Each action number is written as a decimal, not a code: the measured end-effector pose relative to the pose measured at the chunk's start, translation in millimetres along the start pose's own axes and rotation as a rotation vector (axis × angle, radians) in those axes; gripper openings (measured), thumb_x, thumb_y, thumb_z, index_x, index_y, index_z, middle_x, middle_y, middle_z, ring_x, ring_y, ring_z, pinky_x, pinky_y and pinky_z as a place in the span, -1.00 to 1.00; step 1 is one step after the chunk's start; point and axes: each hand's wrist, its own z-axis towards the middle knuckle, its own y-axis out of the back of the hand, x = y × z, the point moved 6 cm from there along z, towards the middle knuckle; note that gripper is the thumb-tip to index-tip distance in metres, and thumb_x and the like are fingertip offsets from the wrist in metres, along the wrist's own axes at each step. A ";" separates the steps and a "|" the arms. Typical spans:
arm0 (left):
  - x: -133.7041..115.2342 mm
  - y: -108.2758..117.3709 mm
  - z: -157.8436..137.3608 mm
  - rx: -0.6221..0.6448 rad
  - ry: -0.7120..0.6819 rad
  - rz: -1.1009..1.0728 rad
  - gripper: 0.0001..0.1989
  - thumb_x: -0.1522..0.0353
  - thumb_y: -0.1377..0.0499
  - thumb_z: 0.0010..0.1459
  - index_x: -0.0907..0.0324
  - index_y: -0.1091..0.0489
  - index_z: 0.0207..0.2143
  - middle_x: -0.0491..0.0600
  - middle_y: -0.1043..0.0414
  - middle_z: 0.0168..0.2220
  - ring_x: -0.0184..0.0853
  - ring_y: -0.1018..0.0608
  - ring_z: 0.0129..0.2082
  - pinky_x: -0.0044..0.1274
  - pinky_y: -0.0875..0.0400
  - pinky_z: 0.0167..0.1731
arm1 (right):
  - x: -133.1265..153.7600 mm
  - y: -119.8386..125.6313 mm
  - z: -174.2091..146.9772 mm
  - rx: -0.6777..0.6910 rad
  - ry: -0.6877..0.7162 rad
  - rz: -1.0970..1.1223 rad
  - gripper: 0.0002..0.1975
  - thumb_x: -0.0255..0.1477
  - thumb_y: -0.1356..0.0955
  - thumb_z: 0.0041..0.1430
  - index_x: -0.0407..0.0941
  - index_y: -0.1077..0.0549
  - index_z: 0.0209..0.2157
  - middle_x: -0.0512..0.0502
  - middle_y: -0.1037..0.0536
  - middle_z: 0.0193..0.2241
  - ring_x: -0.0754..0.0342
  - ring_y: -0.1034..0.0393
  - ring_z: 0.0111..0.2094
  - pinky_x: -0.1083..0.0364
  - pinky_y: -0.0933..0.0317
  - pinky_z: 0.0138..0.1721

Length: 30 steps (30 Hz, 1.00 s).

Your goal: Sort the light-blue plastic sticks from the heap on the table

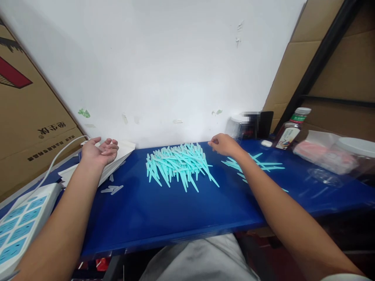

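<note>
My left hand [101,152] is palm up above a stack of white paper [118,160], its fingers loosely bent and apart, with nothing visible in it. A few small translucent caps [113,190] lie on the table below it. In the middle is a heap of slim, tapered turquoise plastic sticks [175,162], many with pale ends. My right hand [225,145] hovers just right of the heap. Its thumb and forefinger are pinched together; a tiny pale bit shows at the tips, too small to name. Beneath my right wrist lie several loose turquoise sticks [268,166], partly covered by the forearm.
A white power strip [26,218] with a cable is at the left of the blue table [175,214]. A bottle [290,130], a pink-and-white packet [322,154] and clear jars [357,150] stand right. Cardboard [35,105] flanks the white wall.
</note>
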 end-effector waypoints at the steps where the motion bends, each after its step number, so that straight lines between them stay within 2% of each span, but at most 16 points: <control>1: -0.7 -3.8 -2.2 0.006 0.007 0.071 -0.69 0.32 0.03 0.32 0.10 -0.03 -0.52 -0.15 -0.03 -0.62 -0.47 0.00 -0.67 -0.60 0.09 -0.70 | 0.1 -0.2 -0.1 0.000 -0.002 0.001 -0.70 -0.25 -0.32 0.41 -0.14 -0.61 -0.23 -0.23 -0.68 -0.25 0.00 -0.56 -0.33 0.12 -0.30 -0.28; 3: -2.4 -11.6 -9.3 -0.001 -0.011 0.210 -0.62 0.27 -0.04 0.30 0.08 0.05 -0.54 -0.21 0.12 -0.67 -0.46 0.06 -0.68 -0.59 0.11 -0.69 | 0.2 -0.4 -0.2 -0.005 -0.006 -0.003 -0.70 -0.25 -0.32 0.41 -0.13 -0.61 -0.22 -0.23 -0.68 -0.23 0.01 -0.56 -0.33 0.12 -0.30 -0.28; 5: -5.9 -16.1 -21.5 -0.043 -0.114 0.355 -0.55 0.15 -0.16 0.26 0.09 -0.02 -0.55 -0.22 0.07 -0.70 -0.46 0.01 -0.68 -0.57 0.11 -0.66 | 1.0 -0.6 -0.1 -0.015 -0.004 -0.018 -0.70 -0.25 -0.32 0.40 -0.13 -0.62 -0.22 -0.24 -0.68 -0.20 0.00 -0.55 -0.32 0.12 -0.29 -0.29; 7: -10.1 -24.3 -40.9 -0.021 -0.374 0.958 -0.48 0.01 -0.20 0.22 0.12 -0.11 -0.58 -0.16 -0.05 -0.70 -0.40 -0.15 -0.64 -0.54 0.03 -0.59 | 2.8 -0.6 0.0 -0.022 0.008 -0.035 -0.70 -0.24 -0.32 0.40 -0.12 -0.62 -0.22 -0.25 -0.68 -0.18 0.00 -0.55 -0.31 0.12 -0.28 -0.31; 8: -2.5 -25.9 -50.7 0.045 -0.422 1.224 -0.45 -0.06 -0.17 0.20 0.12 -0.13 -0.61 -0.12 -0.12 -0.70 -0.35 -0.23 -0.63 -0.51 0.00 -0.57 | 4.0 -0.6 -0.1 -0.023 0.015 -0.041 -0.71 -0.25 -0.32 0.39 -0.12 -0.62 -0.22 -0.25 -0.68 -0.17 0.00 -0.55 -0.31 0.12 -0.27 -0.31; 9: 9.0 -22.3 -59.9 0.132 -0.419 1.400 -0.46 -0.10 -0.10 0.22 0.10 -0.19 -0.59 -0.07 -0.23 -0.67 -0.27 -0.33 -0.60 -0.49 -0.07 -0.54 | 5.4 -0.4 -0.3 -0.023 0.021 -0.042 -0.71 -0.25 -0.32 0.39 -0.12 -0.63 -0.21 -0.24 -0.68 -0.17 -0.01 -0.55 -0.30 0.12 -0.27 -0.31; 10: 21.0 -13.4 -68.4 0.205 -0.391 1.504 -0.48 -0.11 -0.03 0.25 0.08 -0.28 -0.53 -0.03 -0.34 -0.62 -0.19 -0.43 -0.54 -0.47 -0.15 -0.51 | 6.7 -0.2 -0.7 -0.022 0.023 -0.041 -0.71 -0.25 -0.32 0.39 -0.12 -0.63 -0.20 -0.24 -0.68 -0.17 -0.01 -0.55 -0.30 0.13 -0.27 -0.31; 11: 30.4 0.3 -76.0 0.219 -0.368 1.604 -0.50 -0.12 0.03 0.25 0.05 -0.34 -0.46 0.01 -0.41 -0.57 -0.10 -0.48 -0.50 -0.44 -0.18 -0.49 | 8.2 0.1 -1.2 -0.021 0.025 -0.039 -0.71 -0.25 -0.32 0.39 -0.12 -0.63 -0.19 -0.24 -0.69 -0.17 -0.01 -0.55 -0.29 0.13 -0.27 -0.31; 12: 38.0 16.7 -82.2 0.205 -0.346 1.708 -0.51 -0.11 0.08 0.27 0.03 -0.37 -0.36 0.05 -0.46 -0.52 -0.03 -0.52 -0.46 -0.42 -0.20 -0.48 | 9.9 0.2 -2.0 -0.017 0.026 -0.037 -0.71 -0.24 -0.32 0.39 -0.12 -0.63 -0.19 -0.24 -0.69 -0.18 -0.01 -0.55 -0.29 0.13 -0.27 -0.31; 14: 44.4 53.5 -90.7 0.071 -0.307 1.907 -0.52 -0.08 0.16 0.28 0.01 -0.35 -0.22 0.10 -0.51 -0.47 0.08 -0.55 -0.44 -0.37 -0.25 -0.48 | 13.7 0.3 -3.8 -0.008 0.035 -0.038 -0.70 -0.23 -0.32 0.40 -0.11 -0.63 -0.19 -0.22 -0.69 -0.21 -0.01 -0.55 -0.28 0.13 -0.27 -0.29; 16: 48.1 80.8 -95.3 0.044 -0.288 2.027 -0.56 -0.03 0.21 0.31 0.00 -0.31 -0.19 0.10 -0.53 -0.46 0.08 -0.57 -0.44 -0.33 -0.32 -0.44 | 17.6 0.1 -5.6 -0.003 0.049 -0.040 -0.69 -0.22 -0.32 0.41 -0.10 -0.63 -0.21 -0.21 -0.69 -0.22 -0.02 -0.54 -0.28 0.13 -0.27 -0.28; 19: 47.1 99.8 -96.0 0.036 -0.287 2.086 -0.58 -0.05 0.17 0.30 -0.01 -0.28 -0.20 0.08 -0.53 -0.45 0.07 -0.60 -0.40 -0.31 -0.36 -0.39 | 21.0 -0.3 -7.6 -0.004 0.052 -0.045 -0.69 -0.22 -0.32 0.41 -0.10 -0.63 -0.21 -0.22 -0.68 -0.24 -0.02 -0.55 -0.29 0.12 -0.26 -0.29; 24: 48.3 90.1 -92.7 0.099 -0.273 2.087 -0.55 -0.06 0.13 0.30 0.02 -0.30 -0.07 0.16 -0.59 -0.33 0.12 -0.62 -0.32 -0.28 -0.40 -0.36 | 24.4 1.4 -10.2 -0.018 0.065 -0.050 -0.70 -0.24 -0.32 0.41 -0.12 -0.63 -0.20 -0.22 -0.68 -0.24 0.00 -0.54 -0.29 0.14 -0.23 -0.32; 30: 46.5 79.7 -88.4 0.128 -0.242 2.161 -0.53 0.20 0.21 0.38 0.16 -0.31 0.13 0.27 -0.60 -0.22 0.16 -0.63 -0.25 -0.23 -0.43 -0.32 | 24.9 3.4 -12.3 -0.035 0.076 -0.036 -0.70 -0.25 -0.32 0.40 -0.12 -0.62 -0.23 -0.20 -0.68 -0.25 0.02 -0.50 -0.33 0.14 -0.16 -0.37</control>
